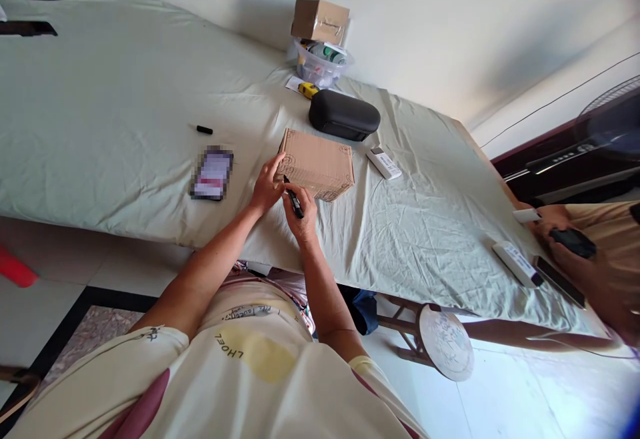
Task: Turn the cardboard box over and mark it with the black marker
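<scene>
A brown cardboard box [318,159] with printed marks lies on the cloth-covered table in front of me. My left hand [269,187] steadies it, fingers and thumb against its left edge. Between the fingers of my right hand [302,215] is a black marker [295,205], its tip pointing at the near left part of the box. Off to the left lies a small black marker cap [204,129]. Below the cap rests a phone [213,173] with its screen lit and blurred.
Behind the box are a black case [344,115], a yellow tape measure [308,89] and a plastic tub [320,71] under another carton [320,20]. A white packet [384,163] lies right. Another person's hands [565,239] hold things at the table's right end, near a stool [445,342].
</scene>
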`<state>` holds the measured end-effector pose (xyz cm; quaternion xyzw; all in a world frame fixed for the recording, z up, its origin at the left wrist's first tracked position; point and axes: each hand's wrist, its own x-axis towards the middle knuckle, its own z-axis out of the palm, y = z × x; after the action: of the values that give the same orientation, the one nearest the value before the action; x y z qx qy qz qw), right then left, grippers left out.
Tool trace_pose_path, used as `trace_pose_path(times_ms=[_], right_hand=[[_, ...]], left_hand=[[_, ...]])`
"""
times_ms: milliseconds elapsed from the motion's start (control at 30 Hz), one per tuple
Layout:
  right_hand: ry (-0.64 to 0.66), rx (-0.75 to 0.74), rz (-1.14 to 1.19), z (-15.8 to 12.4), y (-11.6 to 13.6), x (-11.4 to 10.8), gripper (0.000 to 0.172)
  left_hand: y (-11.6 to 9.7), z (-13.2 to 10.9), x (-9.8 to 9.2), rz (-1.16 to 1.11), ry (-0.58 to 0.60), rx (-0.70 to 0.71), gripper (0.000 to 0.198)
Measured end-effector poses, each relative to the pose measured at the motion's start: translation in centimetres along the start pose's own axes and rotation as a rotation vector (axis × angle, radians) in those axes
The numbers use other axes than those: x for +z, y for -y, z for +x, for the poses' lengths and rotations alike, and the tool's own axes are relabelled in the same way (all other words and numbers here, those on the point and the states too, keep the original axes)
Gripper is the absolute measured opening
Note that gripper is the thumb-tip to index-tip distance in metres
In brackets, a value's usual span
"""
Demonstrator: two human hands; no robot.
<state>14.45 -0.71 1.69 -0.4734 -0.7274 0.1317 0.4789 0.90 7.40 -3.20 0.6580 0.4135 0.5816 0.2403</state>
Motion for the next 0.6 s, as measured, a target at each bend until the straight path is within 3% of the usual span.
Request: trace_pose_path(times_ms=[133, 367, 600], right_hand=[[0.012, 0.017, 0.051, 0.53, 0.66, 0.43, 0.031], [-0.167, 0.033, 0.059, 1.0, 0.28, 0.02, 0.033], [-0.103, 0.063, 0.163, 0.56, 0.44, -0.16, 0.035]], left_hand=[[-0.17, -0.08, -0.21, -0.02, 0.015, -0.01, 0.062], [-0.11, -0.04, -0.18, 0.026, 0.031, 0.018, 0.066], [-0.12, -0.02, -0.15, 0.039, 0.023, 0.025, 0.067]])
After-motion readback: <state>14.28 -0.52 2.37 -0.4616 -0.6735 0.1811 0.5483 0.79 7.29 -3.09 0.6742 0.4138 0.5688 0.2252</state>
